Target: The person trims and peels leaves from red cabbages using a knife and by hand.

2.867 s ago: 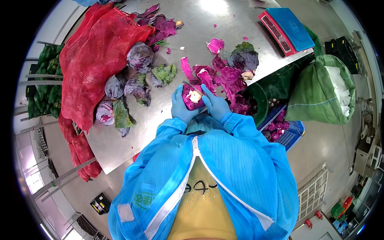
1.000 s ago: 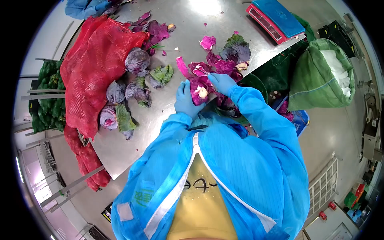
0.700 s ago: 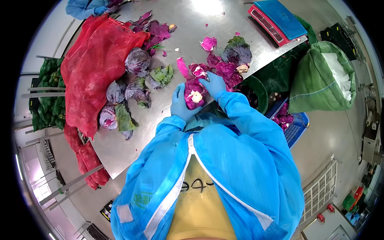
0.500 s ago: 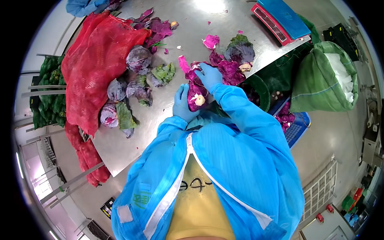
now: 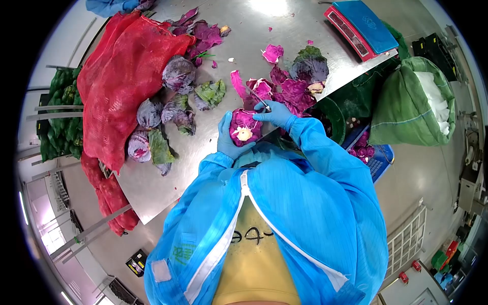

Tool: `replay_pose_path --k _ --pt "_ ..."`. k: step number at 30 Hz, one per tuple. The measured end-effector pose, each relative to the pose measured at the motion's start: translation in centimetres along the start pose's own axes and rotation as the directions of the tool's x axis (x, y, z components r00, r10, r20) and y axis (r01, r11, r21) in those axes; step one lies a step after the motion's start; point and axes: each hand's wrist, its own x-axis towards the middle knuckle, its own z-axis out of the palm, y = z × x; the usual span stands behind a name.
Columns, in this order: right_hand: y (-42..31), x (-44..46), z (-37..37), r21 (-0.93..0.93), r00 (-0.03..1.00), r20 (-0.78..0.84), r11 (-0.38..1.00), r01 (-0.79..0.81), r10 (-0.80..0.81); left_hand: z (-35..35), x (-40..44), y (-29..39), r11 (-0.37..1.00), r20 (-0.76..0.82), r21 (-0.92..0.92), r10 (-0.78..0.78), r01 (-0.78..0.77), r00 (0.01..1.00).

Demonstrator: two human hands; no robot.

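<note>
My left hand [image 5: 230, 138], in a blue glove, is curled round the side of a purple cabbage [image 5: 240, 122], its pale cut stem facing me. My right hand [image 5: 277, 114], gloved too, is closed on a small knife [image 5: 258, 99] whose thin blade points up and left. Its fingers are close to the cabbage's right side; whether they touch it I cannot tell. Just beyond the hands lie loose purple leaves [image 5: 294, 96] and a dark outer leaf [image 5: 310, 65]. To the left are several untrimmed cabbages [image 5: 178, 74] with green-tinged leaves.
A red mesh sack [image 5: 119, 76] lies along the metal table's [image 5: 152, 190] left side. At the back right stands a scale [image 5: 363, 28]. Beyond the right edge are a green round bin [image 5: 333, 117], a blue crate [image 5: 382, 161] holding purple cabbages and a green woven sack [image 5: 414, 104].
My right hand has drawn back from the leaves beyond the cabbage, and the knife now shows in it. More of the cabbage is exposed, turned slightly and nearer my left palm.
</note>
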Motion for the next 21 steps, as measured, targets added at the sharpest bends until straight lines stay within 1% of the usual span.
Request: replay_pose_path --k 1,2,4,5,6,7,8,9,10,12,13,15,16,17,18,19,20,21 --pt "-0.2 -0.1 -0.2 0.04 0.992 0.108 0.996 -0.077 0.072 -0.2 0.2 0.2 0.999 -0.002 -0.027 0.022 -0.022 1.0" --pt "0.2 0.3 -0.4 0.041 0.992 0.106 0.996 -0.076 0.071 -0.3 0.2 0.4 0.999 -0.002 -0.027 0.024 -0.024 1.0" --pt "0.4 1.1 -0.9 0.063 0.981 0.19 0.996 -0.057 0.044 -0.6 0.4 0.8 0.998 0.015 -0.023 0.064 -0.064 0.998" --pt "-0.9 0.6 -1.5 -0.051 0.976 0.191 0.994 -0.094 0.102 -0.5 0.6 0.9 0.996 0.012 0.005 0.084 -0.084 0.996" --pt "-0.3 1.0 -1.3 -0.047 0.976 0.191 0.994 -0.095 0.102 -0.5 0.7 1.1 0.996 0.015 0.006 0.084 -0.084 0.996" --pt "-0.4 1.2 -1.1 -0.141 0.991 0.126 0.988 0.063 -0.045 -0.6 0.9 1.6 1.0 0.032 0.023 0.02 -0.021 0.999" --pt "-0.5 1.2 -0.9 -0.242 0.978 0.074 0.947 0.21 -0.197 -0.7 1.2 2.1 0.998 0.049 0.041 -0.045 0.043 0.998" --pt "-0.6 0.9 -1.2 -0.309 0.987 0.057 0.938 0.158 -0.147 -0.7 1.5 2.4 0.997 0.045 0.074 -0.036 0.033 0.998" --pt "-1.1 0.5 -1.1 -0.308 0.987 0.054 0.938 0.158 -0.149 -0.7 1.8 2.7 0.997 0.046 0.074 -0.033 0.029 0.998" --pt "-1.5 0.2 -0.9 -0.488 0.978 -0.028 0.857 0.166 -0.206 -0.6 2.1 3.5 0.992 0.057 0.045 -0.118 0.116 0.991" --pt "-1.5 0.3 -0.7 -0.485 0.978 -0.028 0.859 0.166 -0.205 -0.8 2.3 3.8 0.991 0.066 0.069 -0.118 0.114 0.991" --pt "-1.5 0.4 -0.2 -0.686 0.947 -0.111 0.713 0.147 -0.302 -0.8 2.6 4.4 0.986 0.077 0.088 -0.149 0.143 0.986" --pt "-1.6 0.6 -0.1 -0.685 0.947 -0.112 0.713 0.146 -0.302 -0.7 2.7 4.5 0.98 0.086 0.107 -0.179 0.17 0.98" --pt "-1.6 0.7 0.0 -0.726 0.937 -0.119 0.673 0.144 -0.328 -0.6 2.9 4.4 0.98 0.087 0.107 -0.178 0.169 0.98" --pt "-1.5 0.6 0.1 -0.763 0.928 -0.123 0.632 0.138 -0.351 -0.4 3.0 4.3 0.98 0.073 0.123 -0.169 0.159 0.983" --pt "-1.1 1.3 0.0 -0.763 0.929 -0.125 0.633 0.135 -0.348 -0.1 2.9 4.2 0.979 0.059 0.139 -0.159 0.15 0.985" --pt "-0.6 2.0 -0.1 -0.818 0.937 -0.129 0.57 0.084 -0.323 0.1 2.1 3.8 0.979 0.066 0.137 -0.163 0.153 0.984" --pt "-0.1 2.6 -0.3 -0.866 0.943 -0.136 0.498 0.035 -0.304 0.4 1.3 3.2 0.992 0.052 0.126 -0.028 0.021 0.998"
